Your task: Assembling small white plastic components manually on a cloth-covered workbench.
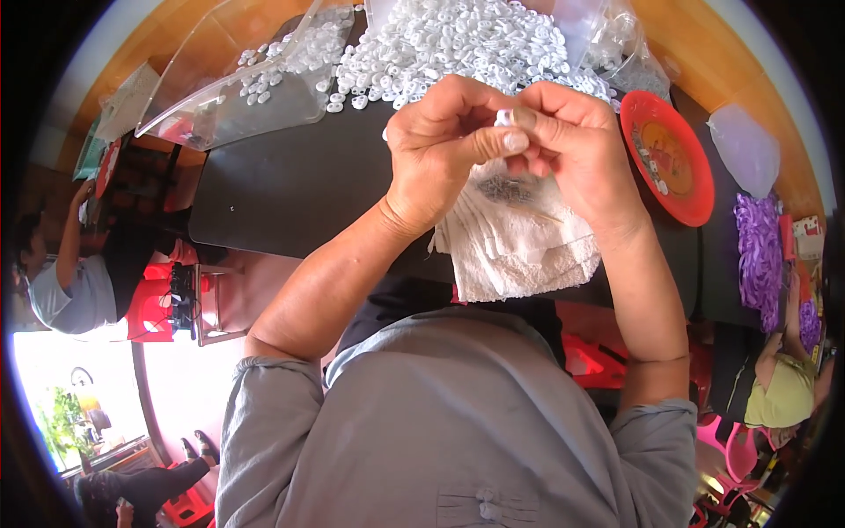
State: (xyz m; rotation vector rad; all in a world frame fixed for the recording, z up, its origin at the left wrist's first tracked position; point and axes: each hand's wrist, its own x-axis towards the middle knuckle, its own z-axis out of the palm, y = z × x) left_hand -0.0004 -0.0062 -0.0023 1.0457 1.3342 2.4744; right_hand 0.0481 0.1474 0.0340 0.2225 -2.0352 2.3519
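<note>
- Small white piece (503,116), mostly hidden, sits between the meeting fingertips of both hands, just left of the right thumb's tip and just above the left thumbnail.
- Left hand (436,145): fingers curled in, thumb and forefinger pinching at the piece.
- Right hand (576,145): fingers bent, the thumb pressed to the piece from the other side; I cannot tell which hand bears more of the grip.
- Beneath the hands, a folded whitish cloth (519,264) overhangs the near edge of the tabletop (282,189), with a tangle of thin dark bits (506,188) on it.
- Right of the right hand, a red plate (700,180) carries a few small pieces.
- Beyond the hands, a large heap of white pieces (453,48); to its left, a clear plastic tray (264,123) with more of them; to its right, a clear bag (625,53).
- Farther right, purple ribbons (759,255) hang in a bundle.
- Farther off, one co-worker (75,290) at left, another (783,396) at right.
</note>
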